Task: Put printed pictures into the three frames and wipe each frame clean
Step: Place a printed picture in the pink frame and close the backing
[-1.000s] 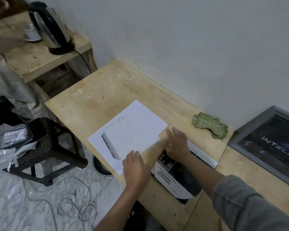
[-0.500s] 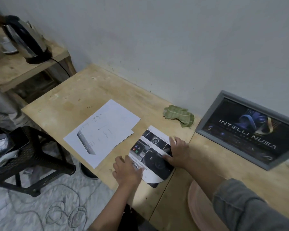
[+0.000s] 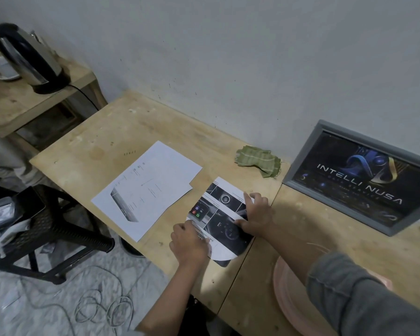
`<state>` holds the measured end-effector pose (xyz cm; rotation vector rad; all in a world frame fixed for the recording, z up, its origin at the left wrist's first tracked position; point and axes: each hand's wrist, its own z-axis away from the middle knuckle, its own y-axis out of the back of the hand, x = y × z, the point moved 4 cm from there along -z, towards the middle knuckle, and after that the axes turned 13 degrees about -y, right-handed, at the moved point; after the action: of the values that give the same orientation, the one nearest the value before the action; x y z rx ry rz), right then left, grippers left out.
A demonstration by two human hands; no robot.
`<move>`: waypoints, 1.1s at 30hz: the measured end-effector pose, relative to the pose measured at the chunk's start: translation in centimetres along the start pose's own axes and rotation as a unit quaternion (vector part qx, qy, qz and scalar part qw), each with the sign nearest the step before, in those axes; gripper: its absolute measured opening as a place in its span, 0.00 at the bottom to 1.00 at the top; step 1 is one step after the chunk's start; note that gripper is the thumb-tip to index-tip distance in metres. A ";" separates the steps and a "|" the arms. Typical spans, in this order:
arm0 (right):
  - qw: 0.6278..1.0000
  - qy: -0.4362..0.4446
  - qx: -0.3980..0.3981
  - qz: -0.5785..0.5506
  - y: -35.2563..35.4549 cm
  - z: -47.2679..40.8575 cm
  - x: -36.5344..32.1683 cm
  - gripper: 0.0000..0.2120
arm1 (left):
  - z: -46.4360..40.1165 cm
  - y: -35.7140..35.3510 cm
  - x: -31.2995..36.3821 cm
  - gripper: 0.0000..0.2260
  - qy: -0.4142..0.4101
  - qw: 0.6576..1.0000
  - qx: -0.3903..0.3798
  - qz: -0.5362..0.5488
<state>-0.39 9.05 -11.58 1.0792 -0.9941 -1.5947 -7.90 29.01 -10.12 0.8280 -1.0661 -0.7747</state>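
A printed picture with dark car-dashboard photos lies near the front edge of the wooden table. A dark frame edge peeks out beneath its near end. My left hand presses on the print's near left corner. My right hand holds down its right side with fingers spread flat. White printed sheets lie to the left, overlapping each other. A grey frame with a dark "INTELLI NUSA" picture leans on the wall at right. A folded green cloth sits by the wall.
A kettle and a white cup stand on a lower wooden shelf at far left. A black plastic stool with wrapped items and loose white cables are on the floor. A pink round stool is beside my right arm.
The white sheets were slid left off the dashboard print. Both hands moved onto that print, and the view swung right so the grey frame shows more fully.
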 end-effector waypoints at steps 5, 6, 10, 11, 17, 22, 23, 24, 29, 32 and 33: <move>1.000 -0.015 -0.003 -0.002 0.2 -0.1 0.0 0.44 | -0.4 0.5 0.1 0.29 0.017 1.000 -0.008 0.005; 1.000 -0.016 -0.003 -0.001 0.3 -0.1 -0.1 0.45 | -0.4 0.5 0.1 0.30 0.017 1.000 -0.008 0.016; 1.000 -0.014 0.008 -0.009 0.7 -0.2 -0.4 0.48 | -0.5 0.3 -0.4 0.35 0.019 0.997 0.010 0.074; 1.000 -0.014 0.013 -0.012 0.8 -0.2 -0.5 0.49 | -0.5 0.4 -0.5 0.36 0.015 0.996 0.020 0.083; 0.997 -0.032 0.026 -0.064 1.2 -0.2 -0.9 0.45 | 0.9 -0.4 -1.3 0.17 0.052 0.974 0.061 0.214; 0.996 -0.050 0.032 -0.073 1.2 0.0 -1.1 0.36 | 1.7 -1.0 -2.1 0.08 0.128 0.929 0.075 0.339; 0.995 -0.057 0.027 -0.083 1.3 0.0 -1.1 0.34 | 1.7 -1.2 -2.0 0.10 0.139 0.920 0.074 0.360; 0.992 -0.063 0.023 -0.104 1.3 0.0 -0.9 0.33 | 1.9 -1.5 -2.0 0.12 0.143 0.912 0.077 0.377; 0.942 -0.098 0.033 -0.318 3.4 0.7 1.3 0.10 | 2.4 0.1 -0.6 0.06 0.107 0.877 0.148 0.444; 0.927 -0.110 0.075 -0.351 5.7 2.3 3.6 0.07 | 2.7 1.8 1.4 0.06 0.075 0.869 0.172 0.459; 0.920 -0.120 0.088 -0.362 6.2 3.1 4.5 0.08 | 2.8 2.0 2.0 0.07 0.072 0.868 0.166 0.462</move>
<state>-2.55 3.58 -5.70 1.5148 -0.9612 -2.3088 -9.65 27.67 -6.79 0.5358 -1.3043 0.2898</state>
